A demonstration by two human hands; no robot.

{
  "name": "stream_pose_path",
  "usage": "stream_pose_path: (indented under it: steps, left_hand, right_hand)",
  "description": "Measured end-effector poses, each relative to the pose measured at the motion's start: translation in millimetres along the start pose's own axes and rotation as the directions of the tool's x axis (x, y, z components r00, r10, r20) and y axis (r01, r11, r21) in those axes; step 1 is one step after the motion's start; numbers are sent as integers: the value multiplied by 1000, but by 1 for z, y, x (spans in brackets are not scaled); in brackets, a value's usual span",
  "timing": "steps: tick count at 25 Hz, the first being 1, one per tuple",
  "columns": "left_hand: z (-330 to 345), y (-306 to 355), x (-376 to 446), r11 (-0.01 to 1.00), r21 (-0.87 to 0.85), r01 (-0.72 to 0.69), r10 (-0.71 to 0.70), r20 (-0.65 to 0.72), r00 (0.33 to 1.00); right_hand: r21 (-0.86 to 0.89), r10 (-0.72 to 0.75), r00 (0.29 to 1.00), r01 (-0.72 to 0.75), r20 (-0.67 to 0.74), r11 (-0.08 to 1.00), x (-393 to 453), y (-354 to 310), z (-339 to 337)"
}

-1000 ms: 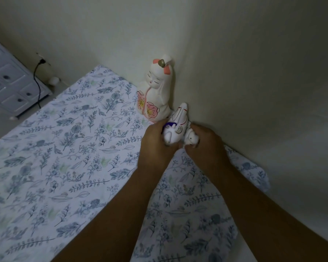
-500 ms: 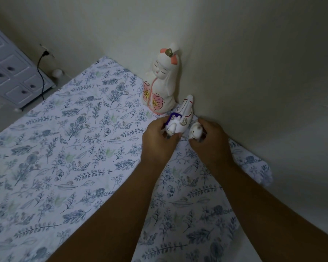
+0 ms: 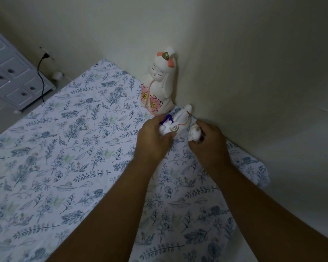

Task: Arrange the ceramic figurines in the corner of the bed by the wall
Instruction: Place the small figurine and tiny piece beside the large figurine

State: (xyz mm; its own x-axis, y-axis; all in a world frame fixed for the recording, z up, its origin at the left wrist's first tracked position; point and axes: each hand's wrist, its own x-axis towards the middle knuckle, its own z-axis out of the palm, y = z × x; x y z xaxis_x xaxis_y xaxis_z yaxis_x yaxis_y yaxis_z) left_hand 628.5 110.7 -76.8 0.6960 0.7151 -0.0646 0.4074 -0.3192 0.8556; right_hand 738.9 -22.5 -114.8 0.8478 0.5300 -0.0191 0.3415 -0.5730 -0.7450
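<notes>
Figurines: three white ceramic pieces are gathered at the bed corner where the two walls meet, toward 12 o'clock in the view.
Tall figurine (image 3: 159, 86): a white doll with closed eyes is seen upright against the wall; pink flowers with yellow centres are painted on its front, and a pink bow with a small gold knob is set on its head.
Long figurine (image 3: 178, 121): a slim white piece with thin red lines, a spiral mark and a purple cord is held tilted, its far end touching the wall, just at 5 o'clock of the doll's base.
Small figurine (image 3: 194, 133): a rounded white piece with dark dots is seen just at 3 o'clock of the long one.
Left hand (image 3: 152, 140): it is clamped on the near end of the long figurine, which sticks out toward 1 o'clock from the fingers.
Right hand (image 3: 209, 146): it is closed around the small figurine, which shows at the hand's 10 o'clock edge.
Bedsheet (image 3: 64, 148): white cloth printed with blue leaves and flowers is spread beneath both hands.
</notes>
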Motion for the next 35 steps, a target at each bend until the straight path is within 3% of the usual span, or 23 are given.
stream_pose_path:
  steps: [2, 4, 7, 9, 11, 14, 17, 25, 28, 31, 33, 35]
  left_hand:
    - [-17, -4, 8, 999, 32, 37, -41, 137, 990]
    - [-28, -4, 8, 999, 29, 40, -43, 146, 988]
    - [-16, 1, -7, 998, 15, 59, -57, -81, 995]
    - [3, 8, -22, 991, -12, 130, -129, -229, 965]
    - [21, 20, -29, 980, -70, 186, -198, -256, 946]
    - [37, 28, -25, 975, -109, 195, -215, -226, 950]
    - [46, 21, -19, 993, -50, 109, -116, -193, 974]
    - [49, 13, -14, 997, 27, 68, -60, -225, 972]
    - [28, 3, -19, 999, 40, -29, 31, -50, 998]
    - [14, -1, -25, 989, 30, -145, 138, 166, 976]
    - [20, -2, -28, 983, 45, -179, 172, 120, 978]
    - [33, -6, -32, 993, 60, -106, 106, 3, 994]
  right_hand:
    - [-2, -16, 1000, 16, -13, 1000, -2, 0, -2]
    - [-1, -30, 999, 30, -19, 1000, -4, -1, -3]
    - [5, -19, 1000, 19, -1, 1000, -5, 0, -5]
    - [-6, -25, 1000, 25, -2, 1000, -5, 2, -7]
    - [0, -27, 1000, 27, 4, 1000, -5, 3, -10]
    - [19, -39, 999, 39, 9, 999, -3, 7, -10]
    - [42, -94, 996, 93, 5, 995, -4, 8, -9]
    - [73, -77, 997, 76, 21, 994, -6, 12, -11]
    - [43, -49, 998, 47, 44, 998, -5, 12, -14]
    - [43, -63, 997, 61, 46, 997, -8, 8, -13]
    - [48, -67, 997, 65, 46, 997, -11, 8, -11]
    - [59, -63, 997, 61, 39, 996, -12, 9, -9]
